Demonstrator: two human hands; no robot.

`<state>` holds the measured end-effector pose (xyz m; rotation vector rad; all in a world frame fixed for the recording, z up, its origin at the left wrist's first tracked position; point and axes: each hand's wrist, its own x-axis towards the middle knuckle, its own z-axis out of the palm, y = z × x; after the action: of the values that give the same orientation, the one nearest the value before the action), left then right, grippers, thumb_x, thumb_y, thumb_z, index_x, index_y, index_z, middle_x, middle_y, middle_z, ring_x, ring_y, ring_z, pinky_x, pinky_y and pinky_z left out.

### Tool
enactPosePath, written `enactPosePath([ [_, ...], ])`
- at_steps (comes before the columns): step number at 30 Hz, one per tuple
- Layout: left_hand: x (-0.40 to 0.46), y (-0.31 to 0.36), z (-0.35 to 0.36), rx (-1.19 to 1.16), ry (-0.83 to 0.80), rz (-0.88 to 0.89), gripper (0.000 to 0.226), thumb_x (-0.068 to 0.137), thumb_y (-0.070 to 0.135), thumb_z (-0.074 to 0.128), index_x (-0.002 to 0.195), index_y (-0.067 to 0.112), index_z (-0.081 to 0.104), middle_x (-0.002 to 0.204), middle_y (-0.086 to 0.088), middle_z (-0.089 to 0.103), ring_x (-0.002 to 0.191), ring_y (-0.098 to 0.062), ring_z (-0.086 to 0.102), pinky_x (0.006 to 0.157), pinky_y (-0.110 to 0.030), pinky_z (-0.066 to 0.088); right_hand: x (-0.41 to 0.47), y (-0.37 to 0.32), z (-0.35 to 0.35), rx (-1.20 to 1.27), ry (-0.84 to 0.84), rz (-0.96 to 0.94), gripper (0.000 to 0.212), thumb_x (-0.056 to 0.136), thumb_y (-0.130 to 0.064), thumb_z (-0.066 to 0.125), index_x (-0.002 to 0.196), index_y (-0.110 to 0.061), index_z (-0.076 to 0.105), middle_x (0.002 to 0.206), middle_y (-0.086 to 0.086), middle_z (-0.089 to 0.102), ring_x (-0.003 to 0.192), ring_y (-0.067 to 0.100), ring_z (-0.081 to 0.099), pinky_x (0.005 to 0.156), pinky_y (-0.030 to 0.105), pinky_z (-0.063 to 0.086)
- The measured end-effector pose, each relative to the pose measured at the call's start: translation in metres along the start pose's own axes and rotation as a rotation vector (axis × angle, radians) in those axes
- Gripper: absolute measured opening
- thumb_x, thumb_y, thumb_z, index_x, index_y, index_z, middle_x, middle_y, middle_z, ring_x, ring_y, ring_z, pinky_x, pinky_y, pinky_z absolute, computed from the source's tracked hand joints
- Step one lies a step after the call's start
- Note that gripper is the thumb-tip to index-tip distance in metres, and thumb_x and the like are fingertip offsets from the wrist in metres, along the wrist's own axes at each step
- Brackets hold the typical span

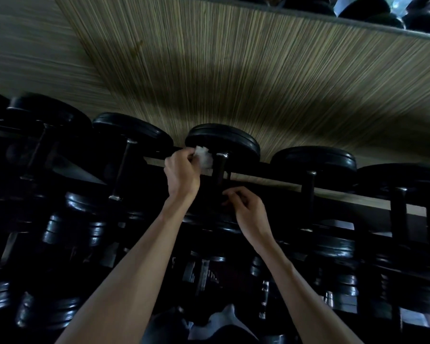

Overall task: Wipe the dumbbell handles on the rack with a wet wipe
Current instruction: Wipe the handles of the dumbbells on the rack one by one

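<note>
Nearest, our right hand curls loosely at the near end of the dumbbell handle, seemingly steadying it; actual grip unclear. Beyond, our left hand pinches the wet wipe just beside the handle's far end. Neighbouring dumbbells crowd both sides of the rack; striped wall behind.

Both bare forearms reaching forward, left hand grip pinched closed, right hand fingers loosely curled

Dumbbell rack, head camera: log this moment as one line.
step: wiping | left hand: pinches wet wipe beside dumbbell handle | right hand: curled at handle's near end, grip unclear | rack: top row
</note>
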<state>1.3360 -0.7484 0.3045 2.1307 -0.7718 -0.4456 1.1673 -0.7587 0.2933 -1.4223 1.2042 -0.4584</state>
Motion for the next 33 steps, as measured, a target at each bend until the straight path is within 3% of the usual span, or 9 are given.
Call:
enactPosePath([
  [3, 0.004, 0.0, 0.003, 0.033, -0.025, -0.063, 0.02, 0.097, 0.019, 0.06, 0.081, 0.012, 0.069, 0.068, 0.004, 0.063, 0.057, -0.005, 0.057, 0.045, -0.008, 0.038, -0.002, -0.001, 0.0, 0.001, 0.002, 0.011, 0.023, 0.103, -0.019, 0.05, 0.096, -0.021, 0.072, 0.082, 0.001, 0.074, 0.08, 0.031, 0.07, 0.072, 0.05, 0.055],
  [6, 0.0, -0.004, 0.006, -0.072, -0.303, -0.114, 0.015, 0.093, 0.016, 0.066, 0.078, 0.017, 0.067, 0.068, 0.008, 0.064, 0.062, -0.005, 0.06, 0.055, -0.01, 0.045, -0.003, -0.002, 0.001, 0.002, 0.0, 0.017, 0.024, 0.102, -0.019, 0.05, 0.095, -0.021, 0.073, 0.083, 0.002, 0.074, 0.08, 0.03, 0.07, 0.074, 0.051, 0.055],
  [8, 0.002, -0.008, 0.003, -0.145, -0.416, -0.163, 0.013, 0.091, 0.01, 0.067, 0.081, 0.018, 0.069, 0.076, 0.001, 0.071, 0.073, -0.013, 0.068, 0.073, -0.031, 0.058, -0.002, -0.001, 0.002, -0.002, -0.006, 0.024, 0.024, 0.101, -0.021, 0.05, 0.094, -0.022, 0.073, 0.084, 0.003, 0.074, 0.081, 0.031, 0.07, 0.075, 0.053, 0.055],
  [13, -0.006, -0.019, -0.02, 0.118, -0.63, -0.138, 0.011, 0.089, 0.017, 0.071, 0.097, 0.011, 0.076, 0.087, -0.006, 0.076, 0.086, -0.02, 0.071, 0.085, -0.034, 0.058, -0.003, -0.004, 0.003, 0.008, 0.003, 0.026, 0.027, 0.101, -0.018, 0.048, 0.093, -0.02, 0.074, 0.083, -0.001, 0.075, 0.081, 0.023, 0.071, 0.076, 0.045, 0.056],
  [18, 0.003, 0.001, -0.009, 0.075, -0.485, -0.109, 0.018, 0.09, 0.015, 0.067, 0.081, 0.001, 0.074, 0.08, -0.017, 0.073, 0.079, -0.03, 0.071, 0.077, -0.046, 0.059, -0.003, -0.001, 0.006, -0.003, 0.029, 0.013, 0.029, 0.099, -0.02, 0.047, 0.089, -0.022, 0.074, 0.079, 0.008, 0.073, 0.079, 0.035, 0.068, 0.072, 0.055, 0.054],
  [22, -0.01, -0.007, -0.018, 0.263, -0.647, -0.116, 0.022, 0.092, 0.026, 0.068, 0.082, 0.007, 0.075, 0.079, -0.005, 0.072, 0.076, -0.014, 0.067, 0.067, -0.025, 0.052, -0.004, 0.0, 0.006, 0.004, 0.037, -0.005, 0.032, 0.099, -0.018, 0.046, 0.086, -0.021, 0.075, 0.081, -0.001, 0.074, 0.079, 0.02, 0.071, 0.077, 0.049, 0.056],
  [24, -0.013, -0.013, -0.024, 0.294, -0.706, -0.134, 0.017, 0.089, 0.026, 0.071, 0.086, 0.01, 0.077, 0.081, -0.001, 0.072, 0.081, -0.013, 0.067, 0.072, -0.022, 0.049, -0.005, 0.0, 0.007, 0.011, 0.047, -0.014, 0.032, 0.098, -0.019, 0.046, 0.085, -0.021, 0.075, 0.083, -0.005, 0.075, 0.082, 0.012, 0.071, 0.08, 0.047, 0.058],
  [29, -0.006, 0.001, -0.013, 0.153, -0.454, -0.073, 0.016, 0.091, 0.021, 0.069, 0.085, 0.007, 0.076, 0.079, -0.005, 0.073, 0.076, -0.015, 0.068, 0.065, -0.02, 0.051, -0.005, 0.004, 0.007, 0.01, 0.04, -0.027, 0.031, 0.097, -0.024, 0.045, 0.086, -0.024, 0.074, 0.082, -0.002, 0.074, 0.079, 0.019, 0.071, 0.078, 0.054, 0.057],
  [33, -0.017, -0.009, -0.026, 0.225, -0.623, -0.054, 0.011, 0.088, 0.026, 0.073, 0.082, 0.016, 0.074, 0.071, 0.008, 0.068, 0.074, -0.005, 0.065, 0.065, -0.012, 0.045, -0.004, 0.002, 0.006, 0.012, 0.05, -0.023, 0.027, 0.098, -0.019, 0.049, 0.089, -0.022, 0.074, 0.084, -0.004, 0.074, 0.083, 0.012, 0.071, 0.08, 0.048, 0.058],
])
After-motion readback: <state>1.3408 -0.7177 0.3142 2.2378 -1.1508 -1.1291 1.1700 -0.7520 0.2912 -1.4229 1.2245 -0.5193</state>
